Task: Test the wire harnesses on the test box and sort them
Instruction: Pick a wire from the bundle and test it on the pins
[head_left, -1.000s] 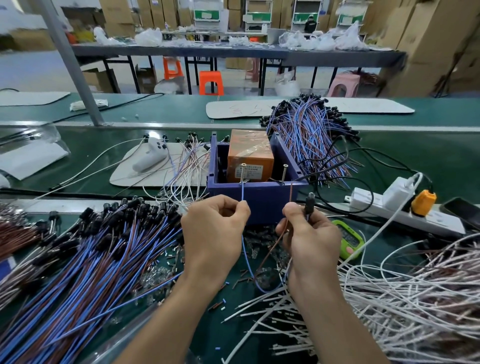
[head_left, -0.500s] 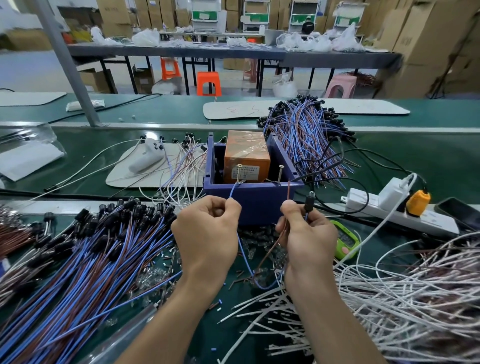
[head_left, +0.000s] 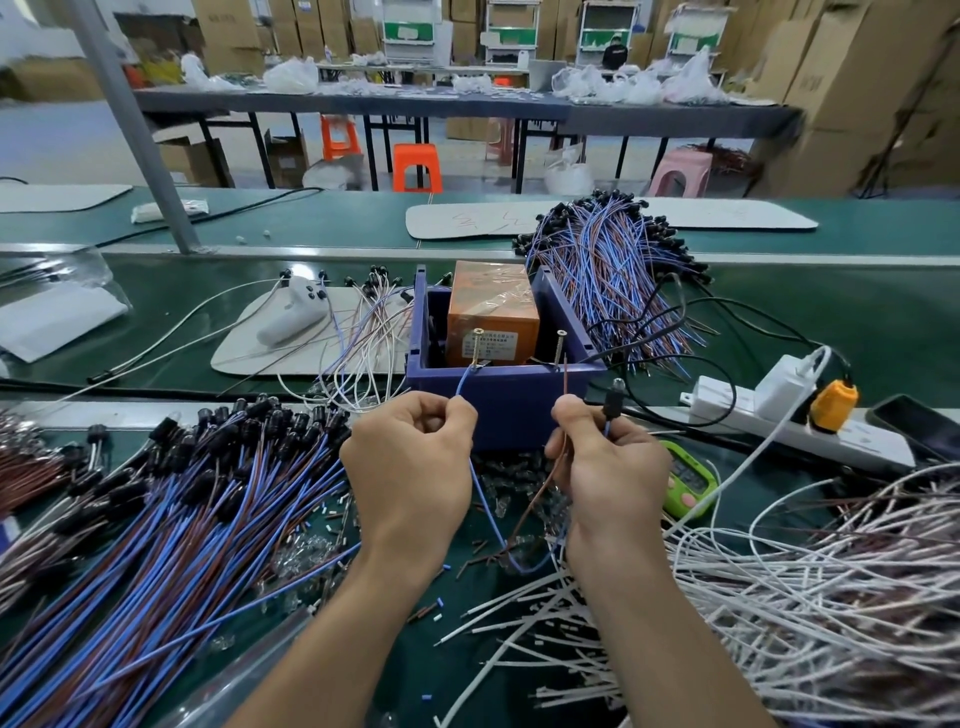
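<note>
Step in hand, as judged: the contact test of one harness (head_left: 485, 512). Left hand (head_left: 410, 467), at centre frame, pinches the blue wire (head_left: 464, 383) between thumb and forefinger, and the wire's bare end reaches up to the left screw (head_left: 477, 345) on the front rim of the test box (head_left: 498, 410). Right hand (head_left: 615, 470) pinches the brown wire (head_left: 565, 387) likewise, its end at the foot of the right screw (head_left: 560, 347). The black connector (head_left: 612, 402) stands up out of the same grip. Whether either end truly touches its screw cannot be told, nor whether the connector's tip is lit. Both wires sag in a loop below the hands, close over the counter (head_left: 831, 322). Next move, in my judgement, calls for both ends held on their screws together and a reading taken, then the harness goes to the proper pile. Count:
- two hands
- one harness under test
- one test box, holding one orange unit (head_left: 491, 317) and two screws
- one pile of blue-and-brown harnesses (head_left: 182, 519) at lower left, and a second pile (head_left: 613, 280) at upper right behind the box
- one small batch of pale harnesses (head_left: 363, 338) left of the box
- one heap of white wires (head_left: 805, 597) at lower right
- one power strip (head_left: 769, 423)
</note>
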